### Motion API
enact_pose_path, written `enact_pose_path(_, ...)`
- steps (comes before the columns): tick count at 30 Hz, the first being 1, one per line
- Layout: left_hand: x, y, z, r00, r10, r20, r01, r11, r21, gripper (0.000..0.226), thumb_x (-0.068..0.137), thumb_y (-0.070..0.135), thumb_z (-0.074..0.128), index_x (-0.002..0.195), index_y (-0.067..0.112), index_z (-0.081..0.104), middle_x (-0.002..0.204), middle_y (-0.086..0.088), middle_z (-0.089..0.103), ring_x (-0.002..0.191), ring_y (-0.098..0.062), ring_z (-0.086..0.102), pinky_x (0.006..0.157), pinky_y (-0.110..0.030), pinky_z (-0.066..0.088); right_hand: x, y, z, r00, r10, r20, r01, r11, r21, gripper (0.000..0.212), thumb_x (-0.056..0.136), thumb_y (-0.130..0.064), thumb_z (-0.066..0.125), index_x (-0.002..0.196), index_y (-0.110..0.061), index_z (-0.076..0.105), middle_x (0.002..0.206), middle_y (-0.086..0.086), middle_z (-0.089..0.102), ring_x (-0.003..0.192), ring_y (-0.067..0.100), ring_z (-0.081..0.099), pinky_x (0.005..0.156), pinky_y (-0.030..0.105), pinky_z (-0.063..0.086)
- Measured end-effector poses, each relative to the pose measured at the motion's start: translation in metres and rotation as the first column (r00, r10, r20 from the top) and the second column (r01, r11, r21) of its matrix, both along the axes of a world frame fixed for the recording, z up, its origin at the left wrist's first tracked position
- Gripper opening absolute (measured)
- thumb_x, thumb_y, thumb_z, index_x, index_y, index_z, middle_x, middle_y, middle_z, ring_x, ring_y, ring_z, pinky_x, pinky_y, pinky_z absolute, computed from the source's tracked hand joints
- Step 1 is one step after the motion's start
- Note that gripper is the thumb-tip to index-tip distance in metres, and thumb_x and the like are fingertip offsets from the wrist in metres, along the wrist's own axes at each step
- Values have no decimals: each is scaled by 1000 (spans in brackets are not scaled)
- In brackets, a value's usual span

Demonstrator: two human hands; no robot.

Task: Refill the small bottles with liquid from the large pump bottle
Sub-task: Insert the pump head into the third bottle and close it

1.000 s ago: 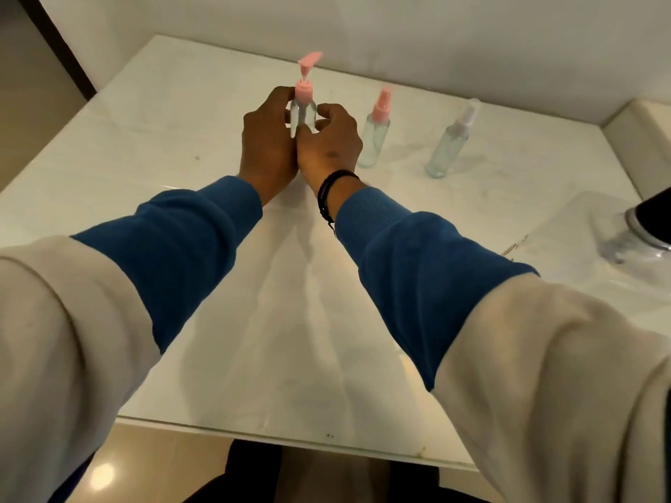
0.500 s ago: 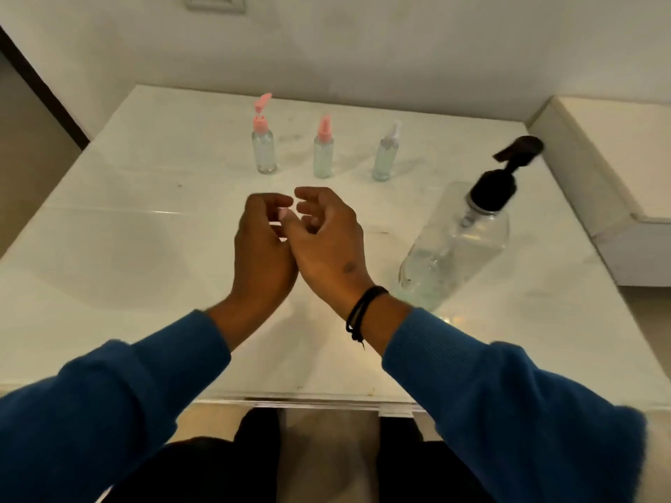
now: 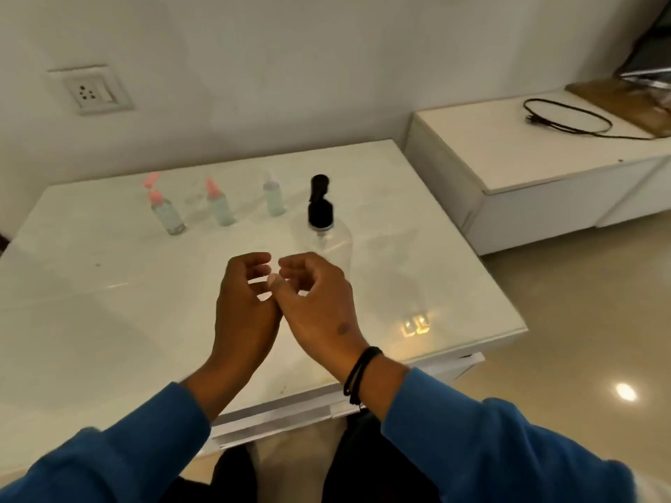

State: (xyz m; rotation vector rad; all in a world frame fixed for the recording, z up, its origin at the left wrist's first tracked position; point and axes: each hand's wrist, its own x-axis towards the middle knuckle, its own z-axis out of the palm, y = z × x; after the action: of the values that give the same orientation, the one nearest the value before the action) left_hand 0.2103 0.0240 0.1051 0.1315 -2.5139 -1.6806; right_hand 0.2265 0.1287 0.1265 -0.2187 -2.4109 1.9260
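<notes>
white table (image 3: 109,321) w/ glass top | wall socket (image 3: 89,89) (left) | cabinet (image 3: 544,183) right | left hand (image 3: 243,314), right hand (image 3: 319,310) loosely curled, empty

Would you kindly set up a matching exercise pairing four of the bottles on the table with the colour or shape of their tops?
Things:
1. leftmost small bottle
2. second small bottle
3. third small bottle
4. large pump bottle

Tops:
A. black pump head
B. pale, whitish spray cap
C. pink cap with its lid flipped up
D. pink spray cap, no raised lid

Pairs: 1-C, 2-D, 3-B, 4-A
</notes>
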Motion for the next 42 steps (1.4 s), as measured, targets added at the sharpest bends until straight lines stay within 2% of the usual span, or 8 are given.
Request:
enact_pose_path(7, -4, 16, -13, 973, -146, 178, 151, 988, -17, 104, 61, 46, 85, 151, 30, 35, 142, 5, 47, 123, -18, 52, 97, -34, 48, 5, 44, -26, 970, -233, 70, 229, 972, 54, 16, 89, -24, 78, 81, -15, 66, 76, -7, 64, 67, 3, 59, 58, 0, 41)
enact_pose_path(16, -12, 41, -39, 990, -65, 125, 73, 995, -62, 91, 68, 56, 74, 149, 28, 40, 145, 0, 55, 119, -20, 61, 93, -29, 49, -16, 63, -56, 982, -178, 62, 180, 983, -28, 62, 86, -15, 78, 140, -28, 50, 137, -6, 55, 123, 12, 53, 101, 26, 50)
enact_pose_path(21, -8, 49, -53, 997, -48, 65, 51, 998, -47, 83, 81, 40, 78, 153, 28, 39, 148, 4, 53, 126, -16, 59, 93, -24, 47, -18, 61, -69, 984, -169, 55, 172, 982, -77, 50, 90, -17, 72, 137, -24, 56, 128, -6, 63, 114, 9, 58, 80, 6, 44)
enact_pose_path(26, -17, 64, -54, 999, -51, -18, 50, 996, -73, 70, 87, 29, 77, 149, 23, 45, 145, 2, 56, 126, -17, 58, 81, -3, 47, -24, 57, -70, 985, -175, -16, 174, 984, -45, 55, 88, -40, 77, 136, -26, 55, 125, -8, 63, 112, 9, 60, 83, 11, 50)
enact_pose_path(33, -63, 85, -56, 989, -69, -133, 59, 995, -81, 48, 96, 36, 69, 140, 23, 54, 125, 7, 67, 112, -13, 65, 98, -39, 56, -71, 60, -67, 952, -300, -54, 302, 953, 35, 52, 83, -45, 80, 126, -25, 57, 107, -7, 67, 97, 11, 65, 87, 30, 59)
enact_pose_path(36, -90, 91, -56, 992, -63, -107, 62, 998, -8, 60, 84, 52, 63, 134, 20, 59, 116, 6, 71, 106, -13, 69, 93, -34, 58, -102, 65, -69, 950, -307, -62, 310, 950, 48, 56, 81, -48, 79, 126, -23, 57, 106, -5, 68, 96, 13, 67, 86, 34, 60)
enact_pose_path(39, -126, 95, -64, 989, -62, -132, 57, 997, -43, 39, 97, 29, 66, 134, 19, 60, 113, 11, 69, 103, -7, 68, 90, -19, 56, -135, 68, -74, 946, -316, -65, 320, 946, 59, 55, 80, -49, 79, 124, -24, 56, 98, -5, 68, 89, 13, 68, 82, 38, 61)
enact_pose_path(42, -162, 94, -72, 992, -49, -120, 32, 990, -136, 35, 102, 18, 58, 137, 18, 58, 121, 7, 70, 107, -8, 68, 98, -31, 56, -164, 71, -77, 941, -329, -74, 334, 941, 61, 52, 80, -45, 79, 122, -25, 55, 98, -4, 67, 89, 15, 68, 80, 38, 61)
